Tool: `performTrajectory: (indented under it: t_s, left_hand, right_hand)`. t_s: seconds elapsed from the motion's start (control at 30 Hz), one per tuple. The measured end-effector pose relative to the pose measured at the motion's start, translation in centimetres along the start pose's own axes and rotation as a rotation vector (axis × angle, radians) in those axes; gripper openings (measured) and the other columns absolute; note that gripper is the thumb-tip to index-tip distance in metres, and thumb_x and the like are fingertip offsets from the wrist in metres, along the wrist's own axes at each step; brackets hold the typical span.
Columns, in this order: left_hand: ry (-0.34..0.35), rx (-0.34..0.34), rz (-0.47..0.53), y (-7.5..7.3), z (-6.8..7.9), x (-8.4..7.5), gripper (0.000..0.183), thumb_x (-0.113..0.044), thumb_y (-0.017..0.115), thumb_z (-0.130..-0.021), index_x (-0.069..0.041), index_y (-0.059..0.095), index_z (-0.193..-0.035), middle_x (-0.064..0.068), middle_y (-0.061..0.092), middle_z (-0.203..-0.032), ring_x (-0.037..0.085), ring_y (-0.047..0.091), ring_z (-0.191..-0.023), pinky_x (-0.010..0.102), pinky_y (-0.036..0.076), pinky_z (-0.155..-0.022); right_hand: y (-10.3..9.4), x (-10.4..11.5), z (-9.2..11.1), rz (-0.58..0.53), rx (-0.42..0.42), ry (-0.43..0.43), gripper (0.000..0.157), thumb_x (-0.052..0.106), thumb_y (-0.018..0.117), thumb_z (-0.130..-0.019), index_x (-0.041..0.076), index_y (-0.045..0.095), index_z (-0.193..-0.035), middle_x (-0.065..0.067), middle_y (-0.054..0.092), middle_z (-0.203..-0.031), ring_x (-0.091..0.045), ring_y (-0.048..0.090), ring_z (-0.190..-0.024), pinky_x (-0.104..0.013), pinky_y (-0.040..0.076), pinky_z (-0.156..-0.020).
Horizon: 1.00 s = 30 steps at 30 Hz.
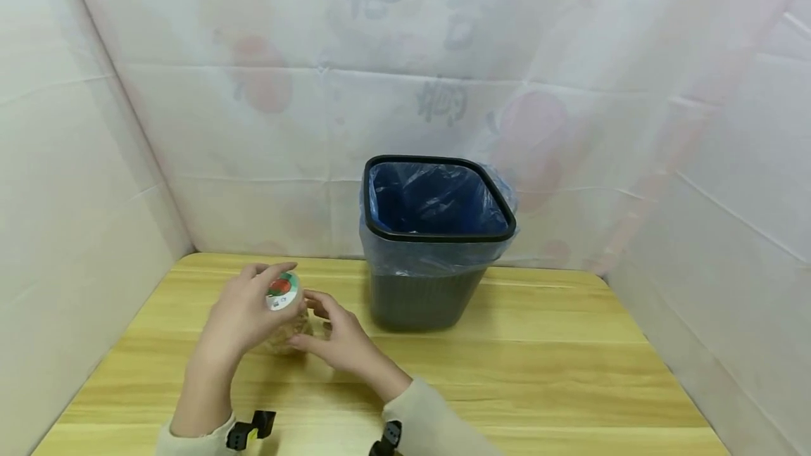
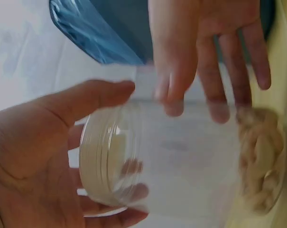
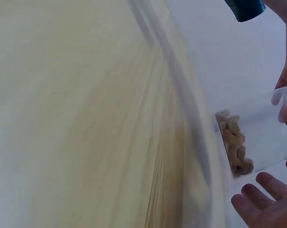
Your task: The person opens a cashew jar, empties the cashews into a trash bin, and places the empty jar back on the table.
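Only the head view is showing the red-fruit label [image 1: 281, 291], print illegible; the left hand [image 1: 239, 312] is gripping the jar [image 2: 190, 156], the right hand [image 1: 344, 340] spreading alongside.

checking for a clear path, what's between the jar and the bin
In the head view, the right hand is between the jar and the bin, with a strip of tabletop showing beyond the hand.

White cloth [image 1: 304, 139] as the back wall, fold creases across it, faint pink fruit shapes [image 1: 531, 122] and grey characters [image 1: 431, 99], pale left wall [image 1: 70, 174], pale right wall [image 1: 741, 231], yellowish wood-grain table [image 1: 557, 357] between, soft light.
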<state>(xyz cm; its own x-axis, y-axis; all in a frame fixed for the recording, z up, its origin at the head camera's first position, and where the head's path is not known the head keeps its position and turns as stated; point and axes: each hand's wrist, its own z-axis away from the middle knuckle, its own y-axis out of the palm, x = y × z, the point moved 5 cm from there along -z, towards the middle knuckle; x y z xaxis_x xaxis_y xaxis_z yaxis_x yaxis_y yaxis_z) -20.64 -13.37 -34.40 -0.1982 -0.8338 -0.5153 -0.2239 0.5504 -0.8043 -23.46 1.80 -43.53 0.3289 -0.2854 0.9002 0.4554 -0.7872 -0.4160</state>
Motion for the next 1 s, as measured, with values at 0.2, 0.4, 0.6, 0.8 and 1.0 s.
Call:
performTrajectory:
  t_s: [0.2,0.4,0.6,0.8,1.0]
  left_hand:
    - [0.136,0.080,0.147,0.8,0.3,-2.9,0.065,-0.053,0.080,-0.080,-0.024,0.062,-0.135,0.009,0.060,-0.126,0.023,0.062,-0.100,0.041,0.055,-0.078]
    - [0.266,0.140,0.270,1.7,1.1,-6.1,0.063,-0.051,0.083,-0.077,-0.030,0.063,-0.133,-0.005,0.059,-0.125,0.012,0.060,-0.102,0.028,0.053,-0.078]
    - [0.337,0.200,0.376,2.2,2.1,-8.7,0.059,-0.048,0.082,-0.079,-0.038,0.060,-0.133,-0.014,0.056,-0.128,0.009,0.059,-0.104,0.026,0.053,-0.080]
    - [0.454,0.208,0.432,1.9,2.9,-10.6,0.060,-0.043,0.083,-0.080,-0.040,0.058,-0.135,-0.015,0.055,-0.132,0.009,0.057,-0.114,0.029,0.053,-0.087]
    - [0.515,0.201,0.464,2.4,3.0,-11.9,0.061,-0.036,0.085,-0.080,-0.032,0.060,-0.136,-0.012,0.055,-0.134,0.012,0.055,-0.122,0.031,0.051,-0.093]
  right_hand:
    - [-3.1,-0.4,3.6,-0.055,-0.025,-0.052,0.072,0.030,0.074,-0.092,0.038,0.035,-0.152,0.005,0.048,-0.149,-0.021,0.047,-0.137,-0.051,0.043,-0.107]
    - [-5.7,-0.3,6.4,-0.063,-0.001,-0.091,0.081,0.028,0.078,-0.088,0.039,0.032,-0.154,0.007,0.049,-0.149,-0.023,0.049,-0.135,-0.047,0.043,-0.108]
    - [-7.4,0.4,8.0,-0.067,0.053,-0.147,0.086,0.027,0.082,-0.084,0.036,0.032,-0.154,0.011,0.050,-0.147,-0.016,0.050,-0.132,-0.038,0.041,-0.109]
    - [-8.3,1.1,9.1,-0.153,0.149,-0.199,0.094,0.026,0.084,-0.082,0.030,0.026,-0.157,0.007,0.050,-0.147,-0.019,0.049,-0.134,-0.035,0.036,-0.114]
    - [-9.4,1.8,9.9,-0.190,0.184,-0.255,0.096,0.011,0.084,-0.080,0.025,0.028,-0.156,0.000,0.051,-0.145,-0.023,0.051,-0.131,-0.033,0.038,-0.113]
